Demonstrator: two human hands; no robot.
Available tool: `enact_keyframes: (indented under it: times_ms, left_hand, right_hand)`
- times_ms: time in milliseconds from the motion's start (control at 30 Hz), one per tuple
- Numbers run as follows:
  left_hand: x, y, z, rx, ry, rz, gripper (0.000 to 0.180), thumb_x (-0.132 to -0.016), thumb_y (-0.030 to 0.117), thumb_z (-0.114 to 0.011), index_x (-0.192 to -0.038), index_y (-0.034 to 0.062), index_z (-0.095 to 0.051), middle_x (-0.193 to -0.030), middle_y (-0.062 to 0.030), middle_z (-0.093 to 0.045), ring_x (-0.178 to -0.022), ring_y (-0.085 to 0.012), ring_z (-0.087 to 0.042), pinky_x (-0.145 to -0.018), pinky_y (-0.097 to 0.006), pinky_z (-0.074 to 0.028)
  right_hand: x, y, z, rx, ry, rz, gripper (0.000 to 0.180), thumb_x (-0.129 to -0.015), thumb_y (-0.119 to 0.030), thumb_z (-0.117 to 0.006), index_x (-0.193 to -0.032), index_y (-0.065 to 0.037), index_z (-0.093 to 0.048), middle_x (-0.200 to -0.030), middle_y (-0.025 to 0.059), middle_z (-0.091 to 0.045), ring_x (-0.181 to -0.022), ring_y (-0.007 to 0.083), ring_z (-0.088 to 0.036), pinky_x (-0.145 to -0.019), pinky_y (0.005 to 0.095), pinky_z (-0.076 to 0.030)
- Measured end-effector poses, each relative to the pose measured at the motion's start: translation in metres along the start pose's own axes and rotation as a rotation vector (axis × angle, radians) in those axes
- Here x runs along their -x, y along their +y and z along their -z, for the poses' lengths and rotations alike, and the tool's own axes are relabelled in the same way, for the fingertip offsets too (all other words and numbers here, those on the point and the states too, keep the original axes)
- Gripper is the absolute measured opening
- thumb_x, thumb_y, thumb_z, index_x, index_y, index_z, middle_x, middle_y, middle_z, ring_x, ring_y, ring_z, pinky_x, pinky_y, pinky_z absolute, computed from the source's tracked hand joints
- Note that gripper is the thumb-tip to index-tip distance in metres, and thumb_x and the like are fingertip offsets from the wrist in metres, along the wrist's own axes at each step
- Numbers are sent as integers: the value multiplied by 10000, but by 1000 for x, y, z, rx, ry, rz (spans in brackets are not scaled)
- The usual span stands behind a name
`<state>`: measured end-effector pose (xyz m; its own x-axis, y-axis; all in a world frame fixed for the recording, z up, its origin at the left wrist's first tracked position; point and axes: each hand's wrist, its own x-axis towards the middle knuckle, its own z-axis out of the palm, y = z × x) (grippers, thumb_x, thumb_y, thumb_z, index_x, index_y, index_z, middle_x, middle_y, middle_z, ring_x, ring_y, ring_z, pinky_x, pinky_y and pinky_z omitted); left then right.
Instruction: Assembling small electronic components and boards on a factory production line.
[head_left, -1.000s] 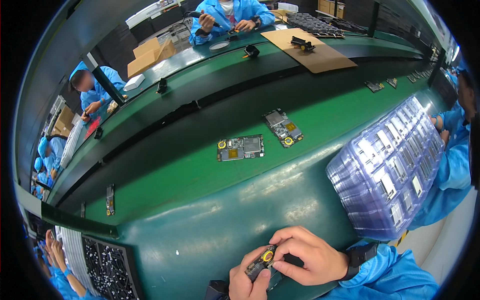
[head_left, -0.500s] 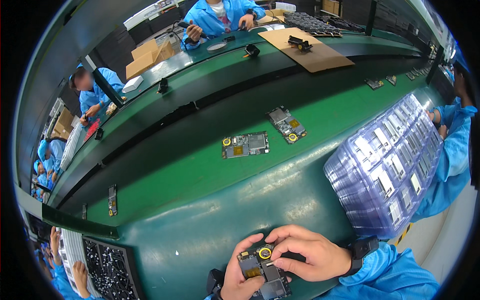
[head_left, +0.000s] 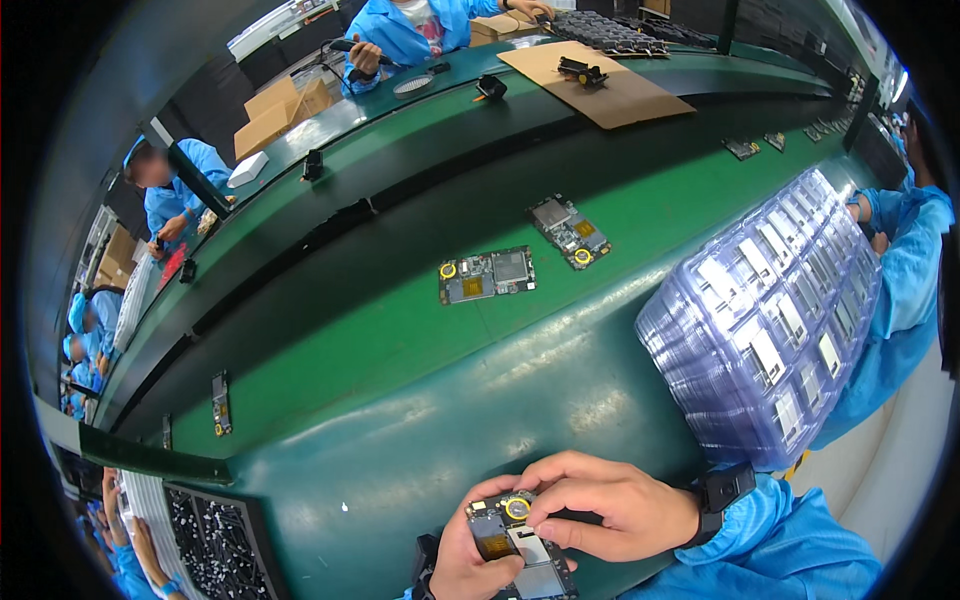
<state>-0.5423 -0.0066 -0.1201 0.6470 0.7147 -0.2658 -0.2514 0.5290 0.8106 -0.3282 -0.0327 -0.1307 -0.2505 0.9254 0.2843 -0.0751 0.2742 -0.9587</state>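
My left hand [head_left: 463, 558] is wrapped round the edge of a circuit board [head_left: 541, 582] near the bench's front edge, its thumb lying over the board's face. The board carries a yellow ring [head_left: 517, 508] at its top and a gold-coloured patch [head_left: 495, 546]. A small pale, flat plate [head_left: 529, 546] lies against the board's middle. At the plate's upper edge my right hand [head_left: 625, 512] has thumb and forefinger pinched together, in from the right. Part of the board is hidden under my fingers.
Two similar boards [head_left: 488, 275] lie on the green belt ahead. Stacked clear plastic trays [head_left: 690, 370] with pale plates stand at right. A black tray [head_left: 250, 540] of small dark parts sits at left. Beyond the belt is a cardboard sheet [head_left: 640, 98]. Co-workers sit around.
The pale plate, held raised on edge before, now lies flatter on the board. The view has shifted slightly. Across the belt, a co-worker's hand has reached toward the stacked black parts.
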Motion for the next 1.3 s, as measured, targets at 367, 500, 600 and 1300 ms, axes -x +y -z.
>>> enact_keyframes:
  times_ms: [367,500,600,1300]
  left_hand:
    - [-1,9,-11,-298,186,34,668,-773,-106,-596,-1395,-42,-361,-1178,-159,-605,-996,-217,-658,-854,-370,-553]
    - [-3,7,-9,-215,185,121,745,-700,-82,-624,-1391,-14,-355,-1194,-139,-585,-1045,-217,-632,-897,-366,-538]
    - [1,6,-5,-202,96,76,743,-772,-13,-642,-1439,-12,-317,-1255,-151,-562,-1091,-262,-625,-911,-403,-558]
    - [2,12,-17,-368,160,68,742,-721,-2,-656,-1413,-12,-389,-1232,-72,-570,-1114,-164,-565,-982,-323,-465]
  right_hand:
    - [0,1,3,36,34,6,128,-932,-69,-634,-1042,-8,-609,-1208,165,-560,-1021,317,-600,-861,357,-507]
    - [0,3,5,12,28,19,140,-915,-42,-658,-1047,-9,-624,-1197,160,-564,-1015,296,-617,-850,345,-519]
    - [1,2,5,12,22,15,161,-898,-18,-683,-1054,-14,-646,-1207,162,-569,-1017,278,-631,-847,333,-528]
    - [2,2,8,-57,1,-12,158,-914,-10,-657,-1067,-17,-616,-1221,166,-551,-1049,285,-612,-876,345,-516]
